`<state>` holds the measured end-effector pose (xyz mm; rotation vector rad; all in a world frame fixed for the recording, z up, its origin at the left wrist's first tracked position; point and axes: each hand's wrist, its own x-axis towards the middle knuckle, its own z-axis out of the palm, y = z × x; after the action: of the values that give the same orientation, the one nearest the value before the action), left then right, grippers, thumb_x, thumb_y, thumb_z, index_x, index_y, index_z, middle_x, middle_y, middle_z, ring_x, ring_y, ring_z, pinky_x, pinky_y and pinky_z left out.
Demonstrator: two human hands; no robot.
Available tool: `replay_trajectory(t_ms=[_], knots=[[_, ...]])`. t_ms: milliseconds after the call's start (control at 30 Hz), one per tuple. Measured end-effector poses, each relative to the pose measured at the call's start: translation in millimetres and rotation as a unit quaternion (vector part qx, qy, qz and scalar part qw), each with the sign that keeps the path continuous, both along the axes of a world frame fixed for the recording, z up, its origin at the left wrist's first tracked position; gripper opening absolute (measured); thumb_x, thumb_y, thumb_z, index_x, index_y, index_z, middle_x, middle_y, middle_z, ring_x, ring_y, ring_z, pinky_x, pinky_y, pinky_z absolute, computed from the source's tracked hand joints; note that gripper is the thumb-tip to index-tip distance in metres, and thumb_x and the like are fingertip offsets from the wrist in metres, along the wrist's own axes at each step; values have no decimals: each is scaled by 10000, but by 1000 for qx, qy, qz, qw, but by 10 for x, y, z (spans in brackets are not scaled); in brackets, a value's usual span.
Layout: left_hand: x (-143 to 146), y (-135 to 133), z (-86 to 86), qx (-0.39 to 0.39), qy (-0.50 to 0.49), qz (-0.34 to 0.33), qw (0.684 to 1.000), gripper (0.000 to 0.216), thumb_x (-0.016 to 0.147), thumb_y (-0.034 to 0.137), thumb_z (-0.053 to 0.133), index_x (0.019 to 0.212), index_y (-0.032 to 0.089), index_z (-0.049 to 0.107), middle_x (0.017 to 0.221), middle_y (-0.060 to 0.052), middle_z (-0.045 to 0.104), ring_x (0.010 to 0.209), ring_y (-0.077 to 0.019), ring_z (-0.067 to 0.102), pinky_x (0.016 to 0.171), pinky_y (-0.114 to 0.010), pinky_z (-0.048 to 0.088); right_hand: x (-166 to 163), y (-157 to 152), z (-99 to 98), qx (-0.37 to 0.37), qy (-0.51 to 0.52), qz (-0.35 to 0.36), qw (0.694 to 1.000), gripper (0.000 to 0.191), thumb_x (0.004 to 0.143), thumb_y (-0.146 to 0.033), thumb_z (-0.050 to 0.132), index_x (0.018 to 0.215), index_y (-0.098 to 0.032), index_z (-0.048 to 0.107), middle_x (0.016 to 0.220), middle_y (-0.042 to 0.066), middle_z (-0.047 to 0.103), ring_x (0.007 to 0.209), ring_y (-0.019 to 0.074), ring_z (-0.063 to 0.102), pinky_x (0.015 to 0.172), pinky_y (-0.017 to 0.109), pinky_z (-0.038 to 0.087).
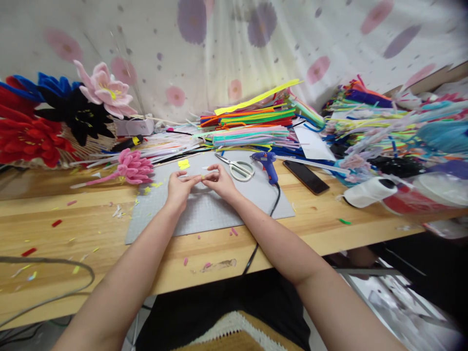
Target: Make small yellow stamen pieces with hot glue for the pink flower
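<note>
Above the grey cutting mat (pixel 204 214), my left hand (pixel 180 187) and my right hand (pixel 220 183) meet fingertip to fingertip. Both are closed in a pinch around something tiny, perhaps yellowish, too small to name. Short white bits show beside the fingers of each hand. Just behind the left hand lies a yellow piece (pixel 183 164), with yellow scraps (pixel 156 185) scattered to its left. Scissors (pixel 239 169) with pale handles rest on the mat right of my right hand. Beyond them lies a blue glue gun (pixel 268 165), its black cord running toward me.
A pink fuzzy flower (pixel 133 168) lies left of the mat. Finished flowers (pixel 84 114) stand at the far left. Bundles of colored pipe cleaners (pixel 252 119) line the back. A phone (pixel 306 176) and a white spool (pixel 370 191) lie on the right of the wooden table (pixel 91 204).
</note>
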<state>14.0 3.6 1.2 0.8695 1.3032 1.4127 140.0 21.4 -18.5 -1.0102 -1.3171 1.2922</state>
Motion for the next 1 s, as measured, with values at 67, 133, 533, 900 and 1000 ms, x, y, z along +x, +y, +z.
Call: replay_trajectory(t_ms=[67, 133, 533, 900, 1000], knots=[[0, 4, 3, -11, 0, 10, 1000, 575, 437, 180, 777, 852, 195, 380, 682, -2, 666, 685, -166, 646, 710, -309, 442, -1, -1, 0, 6, -7, 10, 1000, 412, 579, -243, 646, 895, -213, 384, 681, -65, 604, 631, 100, 569, 683, 271, 427], [-1, 9, 6, -20, 0, 15, 1000, 599, 416, 171, 786, 848, 195, 371, 671, 2, 660, 669, -160, 641, 716, -308, 438, -2, -2, -4, 13, -17, 20, 1000, 401, 590, -231, 630, 904, -214, 382, 695, -61, 608, 645, 104, 576, 694, 278, 432], [-8, 38, -52, -34, -50, -5, 998, 569, 421, 128, 766, 817, 188, 363, 669, 20, 637, 601, -106, 591, 690, -266, 402, -18, 18, -43, 29, -16, 35, 999, 421, 580, -272, 662, 899, -220, 391, 702, -57, 611, 647, 104, 579, 688, 279, 450], [-10, 43, -61, -30, -50, -13, 998, 564, 403, 162, 778, 819, 179, 398, 689, 27, 608, 601, -95, 572, 655, -246, 403, -23, 5, -26, 22, -12, 36, 999, 404, 592, -272, 657, 898, -218, 400, 691, -60, 610, 644, 105, 577, 686, 272, 443], [-15, 41, -64, -30, -54, -14, 998, 565, 402, 176, 779, 820, 181, 398, 688, 32, 602, 591, -88, 564, 637, -239, 398, -23, -4, -20, 22, -6, 40, 999, 402, 592, -267, 658, 899, -218, 404, 701, -57, 618, 648, 105, 580, 690, 272, 442]])
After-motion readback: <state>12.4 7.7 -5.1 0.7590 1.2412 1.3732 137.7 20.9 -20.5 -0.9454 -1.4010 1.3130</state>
